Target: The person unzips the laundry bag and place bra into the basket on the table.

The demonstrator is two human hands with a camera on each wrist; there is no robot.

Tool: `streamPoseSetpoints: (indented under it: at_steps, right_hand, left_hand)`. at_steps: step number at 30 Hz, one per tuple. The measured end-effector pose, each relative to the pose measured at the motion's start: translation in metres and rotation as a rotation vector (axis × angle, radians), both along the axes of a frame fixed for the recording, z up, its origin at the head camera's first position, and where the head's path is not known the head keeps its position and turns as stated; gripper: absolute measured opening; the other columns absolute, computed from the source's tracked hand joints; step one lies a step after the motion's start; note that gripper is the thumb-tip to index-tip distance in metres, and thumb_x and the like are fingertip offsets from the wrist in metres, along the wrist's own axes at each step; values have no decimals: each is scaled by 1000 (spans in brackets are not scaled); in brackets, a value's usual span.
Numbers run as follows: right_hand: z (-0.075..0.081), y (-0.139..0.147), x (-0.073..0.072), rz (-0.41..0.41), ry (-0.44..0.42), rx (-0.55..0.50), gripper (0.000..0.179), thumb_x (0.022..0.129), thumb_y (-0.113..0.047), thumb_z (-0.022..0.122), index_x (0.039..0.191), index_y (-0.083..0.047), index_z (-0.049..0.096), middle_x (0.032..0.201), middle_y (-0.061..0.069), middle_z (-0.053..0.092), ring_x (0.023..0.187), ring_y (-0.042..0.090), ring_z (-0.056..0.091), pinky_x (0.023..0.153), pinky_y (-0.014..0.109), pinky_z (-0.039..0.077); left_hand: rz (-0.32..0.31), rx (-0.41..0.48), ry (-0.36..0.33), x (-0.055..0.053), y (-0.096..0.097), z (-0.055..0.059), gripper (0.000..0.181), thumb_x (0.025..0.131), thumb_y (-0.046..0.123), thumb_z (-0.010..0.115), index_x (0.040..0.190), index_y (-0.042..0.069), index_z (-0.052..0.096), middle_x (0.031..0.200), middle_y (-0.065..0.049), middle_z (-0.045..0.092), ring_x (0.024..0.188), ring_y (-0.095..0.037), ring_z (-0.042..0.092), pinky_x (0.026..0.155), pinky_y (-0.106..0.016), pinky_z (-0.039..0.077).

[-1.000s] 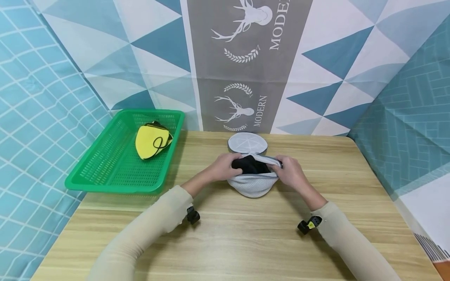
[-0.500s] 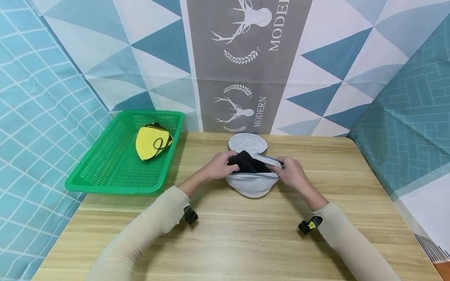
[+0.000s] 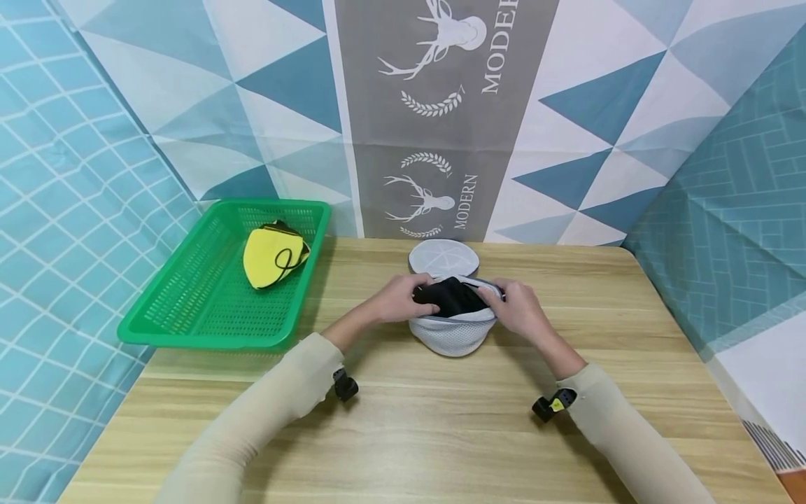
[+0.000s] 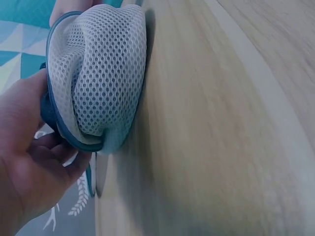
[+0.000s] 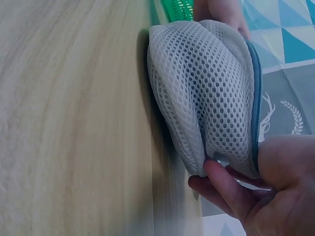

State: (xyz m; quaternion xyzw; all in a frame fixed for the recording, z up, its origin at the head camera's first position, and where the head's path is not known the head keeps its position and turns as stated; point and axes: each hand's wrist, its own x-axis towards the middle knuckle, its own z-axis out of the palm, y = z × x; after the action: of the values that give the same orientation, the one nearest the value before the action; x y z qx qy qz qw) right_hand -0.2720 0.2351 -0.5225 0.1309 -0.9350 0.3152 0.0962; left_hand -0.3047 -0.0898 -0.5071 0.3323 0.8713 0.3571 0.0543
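Observation:
A white mesh laundry bag [image 3: 455,339] with a grey zip edge stands on the table, its round lid [image 3: 443,257] folded back. Black cloth [image 3: 450,297] fills its opening; the cloth's full shape is hidden inside. At the bag's left side, my left hand [image 3: 403,297] pinches the black cloth by the rim, thumb on top. My right hand [image 3: 518,305] grips the rim on the opposite side. In the left wrist view, the fingers of my left hand [image 4: 34,152] lie behind the zip edge. My right hand [image 5: 266,187] has its fingers against the mesh in the right wrist view.
A green plastic basket [image 3: 286,308] stands at the left of the wooden table [image 3: 403,434]. Inside it lies a yellow fabric item [image 3: 267,257] with a black cord. Patterned sheets [image 3: 290,105] hang behind and at both sides.
My left hand drew the black cloth slightly up and left, then came back right and down with it. The bag's opening has shifted shape; the right hand stays at the rim.

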Motion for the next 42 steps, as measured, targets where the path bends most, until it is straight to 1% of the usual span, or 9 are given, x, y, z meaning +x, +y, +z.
streamPoseSetpoints:
  at_steps: [2, 5, 8, 11, 17, 22, 28, 34, 42]
  right_hand:
    - [4, -3, 4, -3, -1, -30, 48, 113, -54, 62, 122, -11, 82, 89, 1, 76, 79, 17, 64, 66, 32, 51]
    - [16, -11, 14, -4, -2, -67, 46, 116, -51, 58, 113, -12, 83, 84, 0, 72, 79, 19, 63, 70, 33, 50]
    - [25, -16, 21, -3, -12, -86, 46, 118, -46, 55, 99, -12, 79, 78, 0, 67, 77, 20, 61, 70, 34, 47]
    - [29, -18, 23, -1, -21, -77, 41, 117, -38, 56, 96, -10, 77, 79, 5, 69, 76, 24, 63, 70, 38, 49]
    - [8, -12, 8, -19, 1, 12, 29, 112, -27, 64, 123, -8, 83, 111, 12, 86, 102, 28, 79, 88, 51, 63]
    - [-8, -8, -3, -23, 14, 31, 29, 109, -23, 67, 126, -4, 81, 115, 16, 86, 105, 32, 81, 89, 55, 65]
    - [1, -14, 5, -34, 6, 31, 26, 110, -22, 68, 124, -7, 82, 112, 11, 86, 100, 24, 78, 86, 47, 64]
    - [3, -13, 8, -28, -1, 12, 26, 110, -23, 68, 125, -7, 82, 111, 11, 86, 94, 20, 75, 80, 39, 61]
    - [-8, -6, -1, -26, 18, 16, 30, 112, -15, 59, 129, -3, 80, 120, 16, 86, 109, 31, 81, 94, 55, 66]
  left_hand:
    - [-37, 4, 19, -10, 4, -12, 35, 95, 48, 88, 119, 26, 75, 106, 9, 78, 96, -9, 67, 88, -28, 56]
    - [-78, -2, 22, -13, 9, -19, 48, 97, 53, 86, 136, 26, 76, 123, 10, 81, 109, -7, 71, 99, -31, 60]
    - [-106, -6, 15, -15, 16, -23, 58, 98, 54, 85, 147, 25, 73, 137, 8, 80, 122, -8, 73, 109, -36, 61]
    - [-101, -15, 6, -13, 24, -22, 58, 98, 48, 87, 147, 22, 73, 139, 5, 80, 125, -12, 74, 112, -39, 61]
    - [-45, -75, -9, -2, 42, -12, 72, 93, 39, 92, 153, 8, 67, 150, -11, 76, 139, -26, 72, 122, -43, 56]
    - [10, -203, -36, 8, 54, -1, 76, 93, 35, 91, 155, 1, 64, 153, -17, 73, 148, -32, 66, 129, -44, 52]
    - [46, -262, -41, 10, 60, -1, 66, 94, 33, 89, 149, 4, 69, 145, -13, 77, 143, -29, 68, 124, -44, 54]
    - [39, -226, 60, 12, 61, -6, 41, 90, 30, 89, 125, 11, 81, 122, -6, 82, 122, -27, 71, 109, -45, 60]
    - [82, -233, 154, 18, 54, -9, 48, 89, 34, 89, 130, 13, 78, 122, -3, 82, 116, -21, 73, 99, -42, 62]
